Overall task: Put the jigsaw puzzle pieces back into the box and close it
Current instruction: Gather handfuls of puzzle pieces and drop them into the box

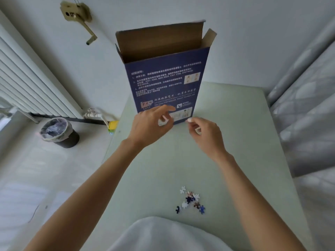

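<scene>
Head-worn wide-angle view looks steeply down, close over the table [235,142].

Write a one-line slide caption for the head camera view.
Both hands hover empty near the open upright blue box, loose puzzle pieces waiting on the table.

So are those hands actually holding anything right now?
Nothing that shows. Both the left hand and the right hand hang loosely curled near the foot of the open box; the puzzle pieces lie untouched.
</scene>
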Action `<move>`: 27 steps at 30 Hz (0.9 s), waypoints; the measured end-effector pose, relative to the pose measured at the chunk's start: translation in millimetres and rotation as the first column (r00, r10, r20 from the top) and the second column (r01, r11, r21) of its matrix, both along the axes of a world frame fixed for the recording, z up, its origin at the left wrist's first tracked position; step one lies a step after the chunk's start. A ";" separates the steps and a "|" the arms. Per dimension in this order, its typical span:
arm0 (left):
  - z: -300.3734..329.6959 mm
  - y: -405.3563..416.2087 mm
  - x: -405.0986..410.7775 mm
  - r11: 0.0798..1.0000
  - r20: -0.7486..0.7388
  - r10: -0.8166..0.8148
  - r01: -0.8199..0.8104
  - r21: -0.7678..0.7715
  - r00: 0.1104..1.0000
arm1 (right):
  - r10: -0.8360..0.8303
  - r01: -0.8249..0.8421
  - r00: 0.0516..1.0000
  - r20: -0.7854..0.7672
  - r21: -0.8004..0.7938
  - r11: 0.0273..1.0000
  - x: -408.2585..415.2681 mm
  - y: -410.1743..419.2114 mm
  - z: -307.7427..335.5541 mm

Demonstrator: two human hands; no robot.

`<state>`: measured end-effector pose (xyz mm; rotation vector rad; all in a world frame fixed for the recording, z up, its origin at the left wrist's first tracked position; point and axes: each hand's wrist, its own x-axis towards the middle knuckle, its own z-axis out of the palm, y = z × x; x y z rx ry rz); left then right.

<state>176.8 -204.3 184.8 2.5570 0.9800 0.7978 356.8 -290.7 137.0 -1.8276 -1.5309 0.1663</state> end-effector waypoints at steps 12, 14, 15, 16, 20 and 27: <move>-161.9 -140.4 -34.8 0.758 -0.457 -0.019 -0.285 -0.586 0.889 | -0.074 -0.009 0.993 -0.095 -0.670 0.742 -10.2 -174.5 -141.7; -180.3 -158.6 -33.9 0.743 -0.451 0.009 -0.308 -0.595 0.892 | -0.067 0.013 0.996 -0.054 -0.675 0.738 -16.5 -185.2 -154.7; -188.6 -166.9 -32.3 0.744 -0.445 0.019 -0.310 -0.592 0.895 | -0.059 0.031 0.998 -0.019 -0.669 0.742 -20.6 -189.3 -160.5; -194.6 -173.2 -30.3 0.747 -0.438 0.025 -0.308 -0.590 0.899 | -0.053 0.047 0.999 0.011 -0.660 0.750 -24.7 -191.1 -164.7; -211.3 -184.6 -25.4 0.751 -0.420 0.021 -0.292 -0.593 0.907 | -0.097 0.065 0.995 -0.024 -0.590 0.804 -32.7 -194.9 -177.2; -225.3 -181.6 -22.3 0.772 -0.434 -0.021 -0.261 -0.580 0.901 | -0.135 0.080 0.990 -0.035 -0.651 0.755 -28.3 -195.4 -180.9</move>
